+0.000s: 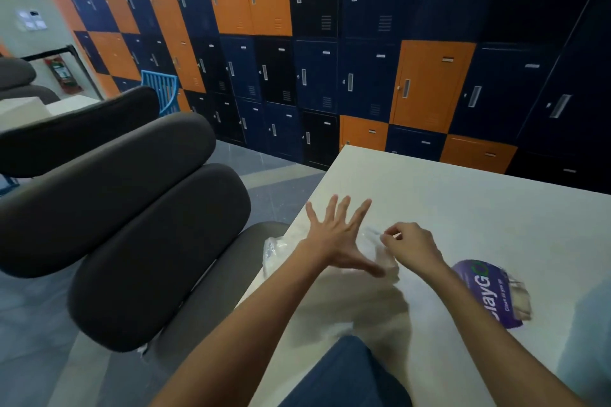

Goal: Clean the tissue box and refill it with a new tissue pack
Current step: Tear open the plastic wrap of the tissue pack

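Observation:
A clear plastic wrapper (377, 251), blurred, lies near the left edge of the white table (479, 208). My left hand (340, 238) hovers over it with fingers spread wide and nothing in it. My right hand (410, 243) pinches the wrapper's upper edge between thumb and fingers. A purple wipes pack (489, 294) with white lettering lies on the table, to the right of my right forearm. More crumpled clear plastic (274, 251) hangs over the table's left edge. No tissue box is in view.
Dark grey padded chairs (132, 208) stand close to the table's left side. A wall of blue, black and orange lockers (330, 59) runs behind. A blue-clad knee (347, 373) shows at the bottom.

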`<state>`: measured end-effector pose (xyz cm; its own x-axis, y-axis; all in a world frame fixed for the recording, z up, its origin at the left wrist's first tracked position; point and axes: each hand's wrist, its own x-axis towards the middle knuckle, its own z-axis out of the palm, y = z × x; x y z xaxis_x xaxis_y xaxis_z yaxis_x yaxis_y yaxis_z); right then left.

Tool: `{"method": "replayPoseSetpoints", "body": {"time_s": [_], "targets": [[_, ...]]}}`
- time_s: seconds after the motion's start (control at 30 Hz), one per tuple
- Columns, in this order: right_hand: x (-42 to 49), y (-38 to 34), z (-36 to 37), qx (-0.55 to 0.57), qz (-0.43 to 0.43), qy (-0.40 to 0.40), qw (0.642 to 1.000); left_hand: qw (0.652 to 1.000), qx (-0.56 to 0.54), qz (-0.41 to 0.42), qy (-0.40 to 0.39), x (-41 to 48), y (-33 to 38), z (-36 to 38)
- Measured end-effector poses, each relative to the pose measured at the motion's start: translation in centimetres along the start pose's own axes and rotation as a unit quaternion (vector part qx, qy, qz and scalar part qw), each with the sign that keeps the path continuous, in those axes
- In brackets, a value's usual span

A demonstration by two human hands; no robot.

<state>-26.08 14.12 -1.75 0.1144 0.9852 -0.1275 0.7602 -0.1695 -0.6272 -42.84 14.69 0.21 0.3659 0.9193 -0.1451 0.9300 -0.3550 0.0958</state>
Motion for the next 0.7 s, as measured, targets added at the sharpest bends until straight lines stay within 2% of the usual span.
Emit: {"method": "replayPoseSetpoints", "body": {"time_s": [0.07, 0.17, 0.33, 0.43, 0.53, 0.63, 0.7], "targets": [[-0.1, -0.8, 0.8, -0.036, -0.021, 0.006, 0.999, 0.999, -0.001, -0.015, -0.034, -0.3, 0.0, 0.9], [-0.1, -0.9, 1.1, -0.022, -0.083, 0.038, 0.996, 0.997, -0.024, -0.047, -0.063, -0.9, -1.0, 2.1], [-0.2, -0.8, 1.6, 0.014, -0.063, 0.001, 0.998, 0.998, -0.048, -0.034, -0.035, -1.6, -0.9, 2.8], [0.0, -0.9, 1.4, 0.02, -0.082, 0.027, 0.996, 0.998, -0.052, -0.029, -0.021, -1.7, -1.2, 2.9], [0.7, -0.4, 0.7, 0.049, -0.04, 0.06, 0.996, 0.997, -0.063, -0.036, -0.011, -1.8, -1.5, 2.8], [0.6, -0.3, 1.2, -0.001, 0.008, -0.01, 1.0, 0.997, -0.059, -0.038, -0.014, -1.9, -1.5, 2.9], [0.2, -0.4, 1.6, -0.008, -0.006, -0.008, 1.0, 0.998, -0.056, -0.037, -0.014, -1.9, -1.5, 3.2]]}}
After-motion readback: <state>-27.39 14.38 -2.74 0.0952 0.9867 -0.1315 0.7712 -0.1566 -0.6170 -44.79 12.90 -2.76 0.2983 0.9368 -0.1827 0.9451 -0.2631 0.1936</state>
